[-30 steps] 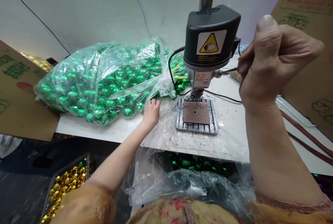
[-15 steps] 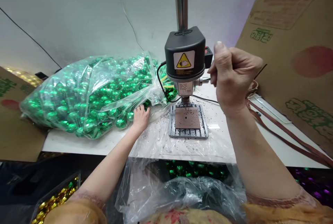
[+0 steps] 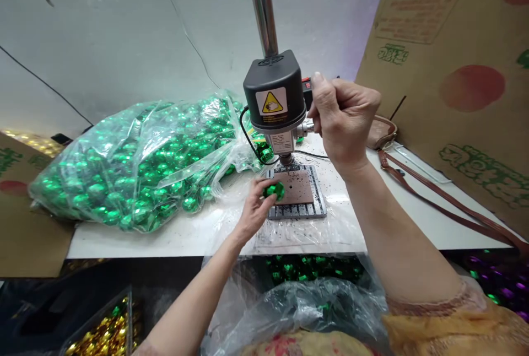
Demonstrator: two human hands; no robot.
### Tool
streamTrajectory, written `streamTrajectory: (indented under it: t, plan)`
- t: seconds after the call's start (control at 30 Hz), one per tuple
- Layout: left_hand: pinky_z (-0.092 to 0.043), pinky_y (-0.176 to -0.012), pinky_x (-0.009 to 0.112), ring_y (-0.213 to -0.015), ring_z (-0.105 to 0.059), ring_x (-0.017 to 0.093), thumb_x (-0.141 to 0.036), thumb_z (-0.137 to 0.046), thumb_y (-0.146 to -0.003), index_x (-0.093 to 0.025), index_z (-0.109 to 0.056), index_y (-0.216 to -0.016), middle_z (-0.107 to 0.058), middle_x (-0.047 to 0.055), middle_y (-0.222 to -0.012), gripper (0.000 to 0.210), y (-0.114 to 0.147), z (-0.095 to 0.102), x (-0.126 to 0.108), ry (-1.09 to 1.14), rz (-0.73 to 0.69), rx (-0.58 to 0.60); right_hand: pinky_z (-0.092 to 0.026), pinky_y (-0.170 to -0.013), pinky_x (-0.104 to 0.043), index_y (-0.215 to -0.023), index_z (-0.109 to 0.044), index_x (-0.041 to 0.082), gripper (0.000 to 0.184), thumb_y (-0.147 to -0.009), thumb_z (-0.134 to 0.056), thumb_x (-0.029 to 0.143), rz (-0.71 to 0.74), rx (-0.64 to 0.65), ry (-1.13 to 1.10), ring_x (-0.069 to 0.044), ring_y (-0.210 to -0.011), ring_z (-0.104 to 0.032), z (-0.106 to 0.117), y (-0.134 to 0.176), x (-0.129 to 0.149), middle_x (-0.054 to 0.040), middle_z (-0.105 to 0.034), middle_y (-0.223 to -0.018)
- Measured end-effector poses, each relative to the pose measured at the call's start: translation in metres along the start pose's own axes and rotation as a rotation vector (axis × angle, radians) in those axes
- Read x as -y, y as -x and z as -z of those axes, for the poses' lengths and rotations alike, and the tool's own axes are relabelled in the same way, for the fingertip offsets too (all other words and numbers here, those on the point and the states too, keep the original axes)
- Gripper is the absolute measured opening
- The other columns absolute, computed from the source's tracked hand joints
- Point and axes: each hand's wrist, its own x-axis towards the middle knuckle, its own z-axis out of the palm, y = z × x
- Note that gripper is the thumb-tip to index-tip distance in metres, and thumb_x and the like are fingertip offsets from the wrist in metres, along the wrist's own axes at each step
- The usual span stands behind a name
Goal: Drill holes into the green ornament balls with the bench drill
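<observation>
My left hand (image 3: 255, 207) pinches a shiny green faceted ball (image 3: 276, 191) over the left side of a brown square plate (image 3: 301, 189). That plate has a small hole and lies on the slotted metal base (image 3: 296, 212) of a small drill press (image 3: 273, 91). My right hand (image 3: 346, 119) is closed in a fist around the lever at the press's right side; the fingers hide most of the lever. The drill chuck (image 3: 285, 159) hangs above the plate. Left of the press lies a clear plastic bag (image 3: 136, 163) full of green balls, its mouth facing the press.
Dark shavings are scattered on the white table (image 3: 173, 237) around the base. A cardboard box (image 3: 446, 124) stands at the right, beside a brown bag strap (image 3: 438, 196). Gold balls (image 3: 103, 334) lie below the table at left. Clear plastic sheeting (image 3: 314, 312) hangs at the front edge.
My left hand has moved right from the bag's mouth to the press base, now with a green ball in it. My right hand stays at the lever; the view has shifted slightly.
</observation>
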Motion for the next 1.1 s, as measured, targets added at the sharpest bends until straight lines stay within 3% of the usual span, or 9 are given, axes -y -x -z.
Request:
streamTrajectory:
  t: [0.1,0.17,0.3,0.5,0.67,0.93,1.1]
  plan:
    - [-0.053,-0.066,0.027,-0.093,-0.063,0.020,-0.048,-0.059,-0.088,-0.023,-0.064,-0.116,-0.062,0.008,-0.117,0.037,-0.004,-0.023,-0.005,0.390,0.295,0.061,-0.030,-0.043,-0.027,-0.045,-0.047,0.020,0.051,-0.090,-0.060,0.039,-0.012,-0.004,-0.004,-0.004,-0.038,-0.034,0.000,0.000,0.001,0.0058,-0.039,-0.040]
    - [-0.051,-0.062,0.025,-0.085,-0.063,0.017,-0.048,-0.066,-0.083,-0.024,-0.060,-0.121,-0.064,0.007,-0.113,0.045,-0.010,-0.028,-0.001,0.483,0.374,0.028,-0.031,-0.043,-0.027,-0.046,-0.048,0.019,0.050,-0.091,-0.059,0.036,-0.027,-0.010,-0.009,-0.004,-0.038,-0.035,-0.001,0.001,0.003,0.0060,-0.040,-0.040]
    - [-0.051,-0.070,0.025,-0.086,-0.062,0.015,-0.039,-0.080,-0.074,-0.023,-0.056,-0.124,-0.065,0.005,-0.107,0.058,-0.019,-0.028,0.012,0.323,0.290,-0.020,-0.029,-0.042,-0.025,-0.045,-0.050,0.018,0.047,-0.090,-0.060,0.021,-0.038,-0.029,-0.032,-0.002,-0.037,-0.034,-0.002,0.001,0.005,0.0072,-0.041,-0.040]
    - [-0.046,-0.060,0.023,-0.071,-0.056,0.011,-0.048,-0.070,-0.083,-0.023,-0.053,-0.127,-0.063,0.003,-0.097,0.054,-0.026,-0.022,0.027,0.146,0.252,0.011,-0.032,-0.044,-0.023,-0.044,-0.048,0.017,0.047,-0.090,-0.059,0.018,-0.042,-0.034,-0.044,-0.001,-0.039,-0.035,-0.003,0.001,0.006,0.0073,-0.042,-0.041]
    - [-0.044,-0.055,0.022,-0.063,-0.052,0.009,-0.053,-0.068,-0.084,-0.022,-0.054,-0.128,-0.062,0.002,-0.095,0.056,-0.034,-0.019,0.033,0.143,0.255,0.042,-0.032,-0.044,-0.023,-0.047,-0.046,0.017,0.045,-0.091,-0.057,0.020,-0.022,-0.028,-0.043,-0.001,-0.040,-0.035,-0.004,0.002,0.006,0.0076,-0.042,-0.043]
    - [-0.048,-0.071,0.026,-0.081,-0.060,0.014,-0.046,-0.076,-0.078,-0.020,-0.058,-0.126,-0.066,0.004,-0.102,0.057,-0.043,-0.026,0.039,0.076,0.192,0.045,-0.033,-0.044,-0.022,-0.048,-0.042,0.018,0.050,-0.093,-0.053,0.039,-0.052,-0.002,0.108,-0.001,-0.039,-0.032,-0.003,0.001,0.010,0.0075,-0.040,-0.043]
    - [-0.050,-0.076,0.031,-0.084,-0.062,0.018,-0.039,-0.082,-0.071,-0.020,-0.061,-0.122,-0.068,0.006,-0.104,0.058,-0.044,-0.037,0.033,-0.056,0.124,0.021,-0.034,-0.044,-0.021,-0.047,-0.042,0.018,0.050,-0.093,-0.054,0.035,-0.033,-0.007,0.112,-0.001,-0.039,-0.033,-0.002,0.002,0.011,0.0073,-0.040,-0.043]
